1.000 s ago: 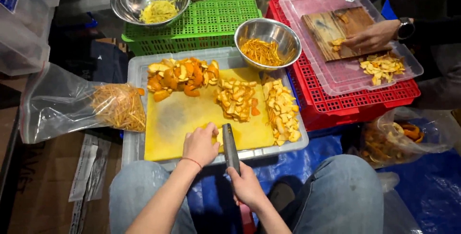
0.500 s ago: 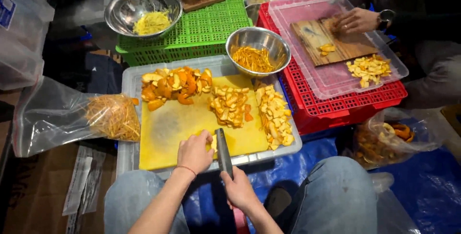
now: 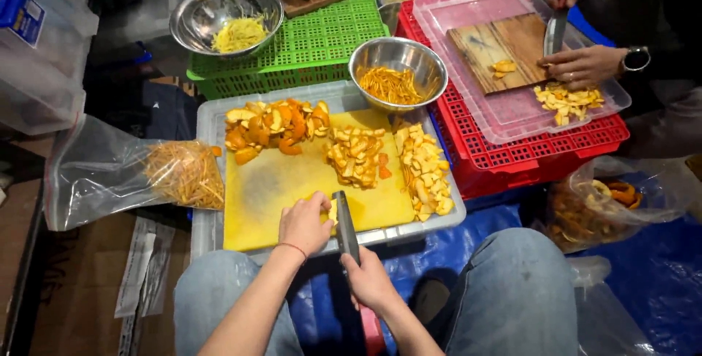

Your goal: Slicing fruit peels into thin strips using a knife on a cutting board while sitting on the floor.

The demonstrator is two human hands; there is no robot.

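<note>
Landmark: big yellow plastic cutting board [image 3: 292, 188] in a grey tray. On its far half, heaps of orange and pale peel pieces [image 3: 356, 153]. At its near edge, left hand [image 3: 303, 222], fingers curled together, pins a small pale peel piece [image 3: 333, 212]. Right hand [image 3: 371, 281], fist closed on the handle, holds a dark-bladed knife [image 3: 345, 224] touching that piece. Risk: blade sits just beside left fingertips; a slip likely nicks them, or the piece skids off the edge.

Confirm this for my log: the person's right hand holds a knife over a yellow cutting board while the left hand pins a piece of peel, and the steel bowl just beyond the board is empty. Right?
Not quite. The head view shows the steel bowl beyond the yellow cutting board holds thin orange strips. The rest stands: the right hand holds the knife and the left hand pins a piece of peel.
</note>
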